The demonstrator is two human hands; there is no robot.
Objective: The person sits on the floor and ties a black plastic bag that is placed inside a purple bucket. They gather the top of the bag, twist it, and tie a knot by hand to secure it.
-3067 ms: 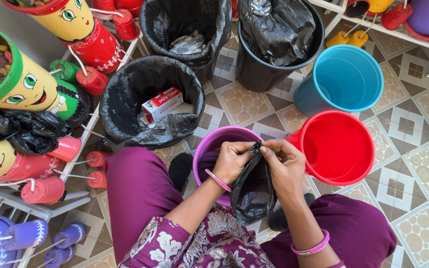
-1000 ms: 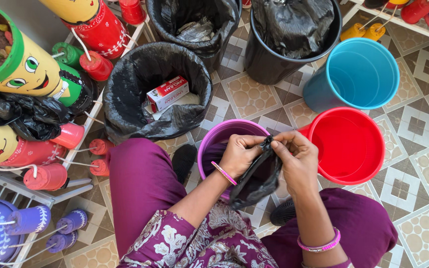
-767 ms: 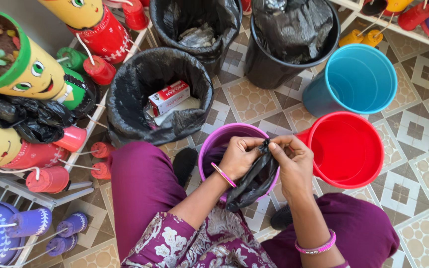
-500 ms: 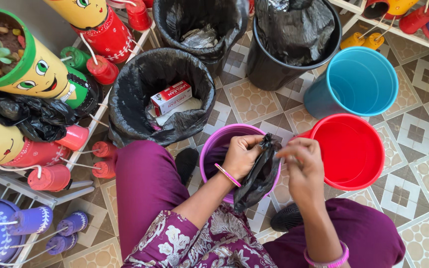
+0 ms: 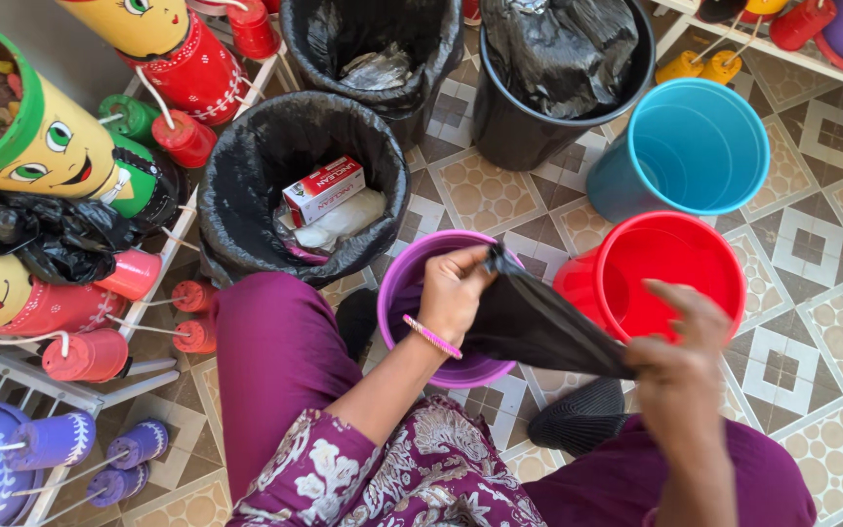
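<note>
Thin black plastic bag (image 5: 539,322) stretched above round purple plastic bucket (image 5: 412,293), one corner pinched by closed left hand (image 5: 453,288), other end gripped by right hand (image 5: 685,356) near red plastic bucket (image 5: 680,268), probably for unfolding.

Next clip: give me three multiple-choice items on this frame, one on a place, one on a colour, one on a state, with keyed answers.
1. Where is the red-and-white box?
A. in the blue bucket
B. in a black-lined bin
C. on the tiles

2. What colour is the bucket under the left hand?
A. purple
B. green
C. yellow

3. How is the black bag held?
A. crumpled in one fist
B. lying loose on the floor
C. stretched between both hands

Answers:
1 B: the box lies inside the lined bin.
2 A: the left hand is over the purple bucket.
3 C: the bag runs taut from the left hand to the right hand.
</note>
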